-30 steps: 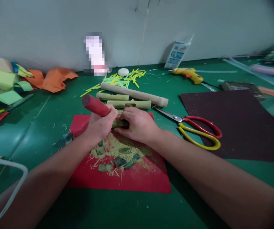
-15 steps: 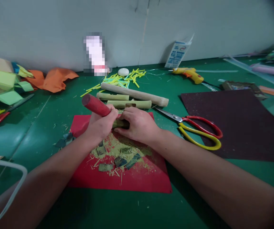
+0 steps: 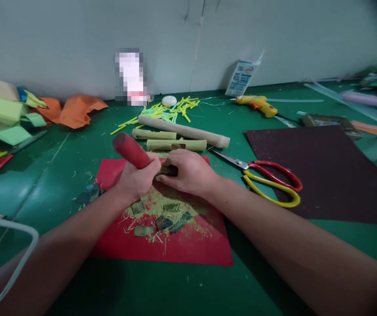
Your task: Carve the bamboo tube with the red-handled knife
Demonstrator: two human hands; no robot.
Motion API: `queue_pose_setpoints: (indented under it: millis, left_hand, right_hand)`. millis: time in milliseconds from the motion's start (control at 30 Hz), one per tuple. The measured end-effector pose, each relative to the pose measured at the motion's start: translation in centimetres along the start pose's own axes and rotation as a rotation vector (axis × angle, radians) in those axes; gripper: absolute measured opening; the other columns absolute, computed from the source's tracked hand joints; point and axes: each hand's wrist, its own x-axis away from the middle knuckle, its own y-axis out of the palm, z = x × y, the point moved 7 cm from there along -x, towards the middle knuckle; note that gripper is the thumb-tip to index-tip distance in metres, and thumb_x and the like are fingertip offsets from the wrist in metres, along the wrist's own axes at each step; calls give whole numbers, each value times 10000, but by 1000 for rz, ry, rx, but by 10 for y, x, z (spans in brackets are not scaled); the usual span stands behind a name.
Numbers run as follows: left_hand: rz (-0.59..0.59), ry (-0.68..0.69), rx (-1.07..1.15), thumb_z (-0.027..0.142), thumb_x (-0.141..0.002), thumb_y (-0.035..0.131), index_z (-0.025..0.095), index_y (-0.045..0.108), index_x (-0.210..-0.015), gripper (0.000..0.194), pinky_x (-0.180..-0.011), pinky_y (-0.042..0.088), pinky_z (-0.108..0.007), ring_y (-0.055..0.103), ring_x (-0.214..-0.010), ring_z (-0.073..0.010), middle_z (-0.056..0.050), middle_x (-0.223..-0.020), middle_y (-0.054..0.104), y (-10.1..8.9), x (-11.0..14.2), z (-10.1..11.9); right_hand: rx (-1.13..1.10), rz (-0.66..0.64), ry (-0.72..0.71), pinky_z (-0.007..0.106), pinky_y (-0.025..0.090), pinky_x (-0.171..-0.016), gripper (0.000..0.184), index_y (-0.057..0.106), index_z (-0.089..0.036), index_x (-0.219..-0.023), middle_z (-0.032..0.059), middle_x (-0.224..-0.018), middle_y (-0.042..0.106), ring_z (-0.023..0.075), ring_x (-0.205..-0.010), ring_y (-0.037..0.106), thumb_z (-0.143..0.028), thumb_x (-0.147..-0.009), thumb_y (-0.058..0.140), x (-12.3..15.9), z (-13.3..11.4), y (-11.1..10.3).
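Note:
My left hand (image 3: 142,175) is closed around the thick red handle (image 3: 132,150) of a tool whose working end is hidden behind the fingers. Beside it, my right hand (image 3: 191,170) grips a short piece of green bamboo (image 3: 168,170), largely covered by the fingers. Both hands are over a red sheet (image 3: 188,252), strewn with pale bamboo dust, fibres and several dark green bamboo chips (image 3: 144,230). Just beyond the hands lie a cut bamboo piece with a notch (image 3: 193,145), another bamboo piece (image 3: 154,134) and a long pale wooden stick (image 3: 188,131).
Right of the red sheet lie scissors (image 3: 241,164) with red and yellow handles, partly on a dark sheet (image 3: 326,171). A yellow glue gun (image 3: 257,105), cut straws (image 3: 188,107) and a white oval object (image 3: 168,101) sit farther back. Folded papers (image 3: 4,112) and orange paper (image 3: 76,109) are left.
The red handle has tilted slightly and shifted a little toward me with my left hand. My right hand stays on the bamboo. The whole view has moved slightly.

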Motion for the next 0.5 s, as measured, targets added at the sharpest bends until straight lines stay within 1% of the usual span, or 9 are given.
queue_pose_setpoints:
  millis: [33, 100, 167, 200, 300, 500]
  left_hand:
    - [15, -7, 44, 240, -769, 487, 208, 334, -520, 294, -557, 333, -282, 339, -570, -128, 25, -552, 321, -1, 1, -2]
    - [85, -3, 99, 206, -765, 483, 207, 331, -526, 283, -552, 338, -274, 325, -564, -121, 28, -555, 313, -4, 1, -3]
    - [162, 24, 94, 185, -772, 486, 206, 363, -538, 265, -578, 362, -270, 343, -580, -121, 29, -563, 340, -8, 0, -1]
    - [174, 32, 77, 186, -780, 493, 206, 379, -545, 261, -594, 372, -270, 353, -590, -122, 30, -568, 354, -8, -1, 0]
    - [150, 25, 18, 226, -800, 520, 206, 393, -558, 274, -615, 376, -275, 364, -595, -122, 34, -574, 368, -5, -6, 2]
    - [116, -57, -27, 247, -784, 515, 207, 362, -540, 290, -582, 344, -290, 349, -576, -125, 31, -557, 346, -5, -9, 1]
  right_hand:
    - [6, -1, -1, 295, 346, -693, 248, 634, -158, -793, 51, -809, 622, 175, -781, 500, -386, -835, 723, 0, 0, 0]
    - [11, 4, -8, 295, 350, -699, 244, 632, -158, -808, 55, -832, 624, 180, -802, 508, -381, -824, 731, 0, 0, 1]
    - [14, 15, -10, 299, 359, -712, 242, 639, -155, -838, 61, -854, 629, 188, -822, 518, -374, -814, 739, 1, 0, 1]
    - [18, 20, -10, 302, 363, -718, 244, 643, -153, -851, 64, -860, 631, 191, -826, 521, -372, -811, 742, 1, 0, 1]
    - [42, 24, -22, 313, 368, -729, 248, 648, -152, -868, 70, -875, 636, 199, -833, 523, -375, -810, 742, 1, -1, 1]
    - [83, 2, -44, 328, 372, -742, 238, 653, -148, -886, 74, -875, 635, 205, -837, 519, -368, -821, 714, 1, -5, 1]
